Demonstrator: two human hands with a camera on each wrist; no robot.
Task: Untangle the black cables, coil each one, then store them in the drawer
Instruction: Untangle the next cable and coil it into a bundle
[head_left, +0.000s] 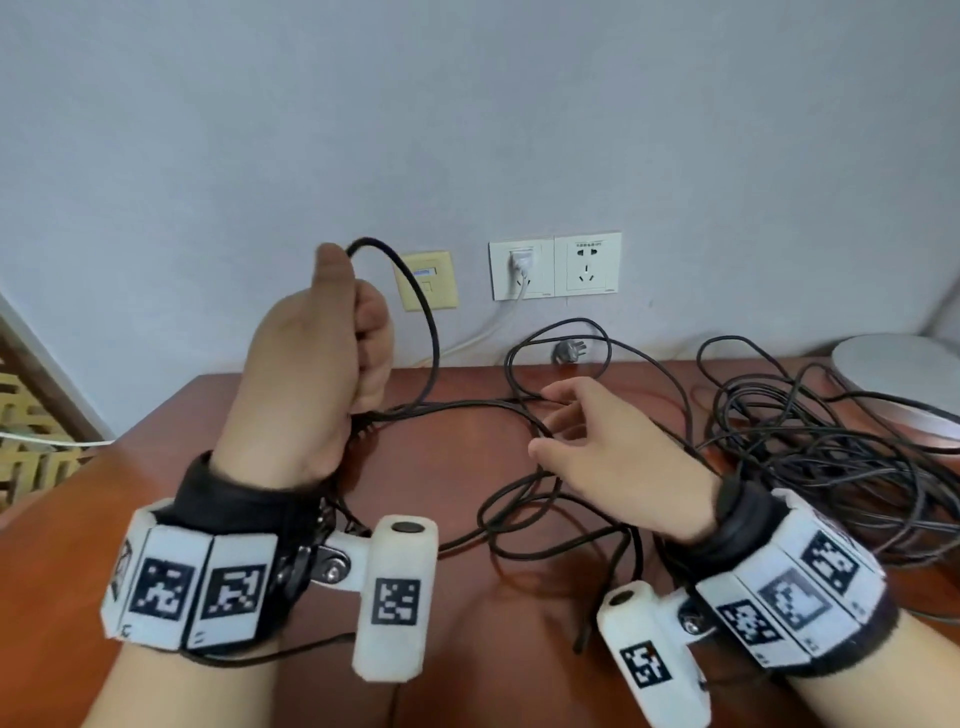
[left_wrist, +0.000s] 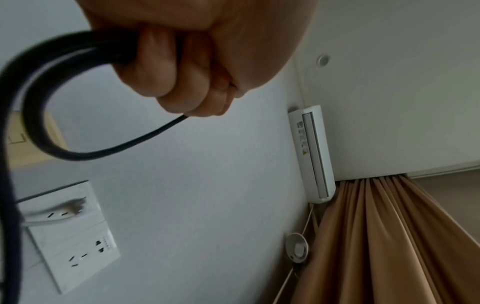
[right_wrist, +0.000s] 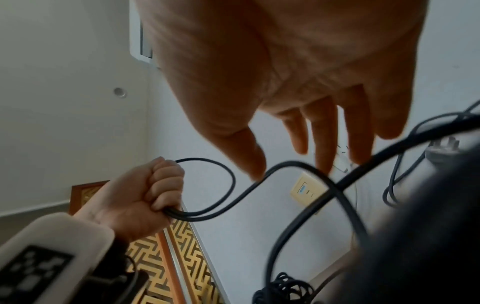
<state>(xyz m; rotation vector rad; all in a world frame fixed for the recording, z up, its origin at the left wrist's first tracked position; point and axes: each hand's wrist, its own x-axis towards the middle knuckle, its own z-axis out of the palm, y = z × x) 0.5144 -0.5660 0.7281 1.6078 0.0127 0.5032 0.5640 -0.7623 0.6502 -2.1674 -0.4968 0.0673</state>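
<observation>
My left hand is raised above the wooden table as a fist and grips several turns of a black cable. One loop arches out over the thumb. The left wrist view shows that fist closed round the bundled cable. My right hand hovers open just right of centre, fingers spread over loose strands that run to the left fist. In the right wrist view its fingers are straight, with the thumb tip close to a strand. A larger black tangle lies at the right. No drawer is in view.
On the wall behind are a double white socket with a white plug in it and a beige data socket. A loose black plug lies at the table's back edge. A grey round object stands far right.
</observation>
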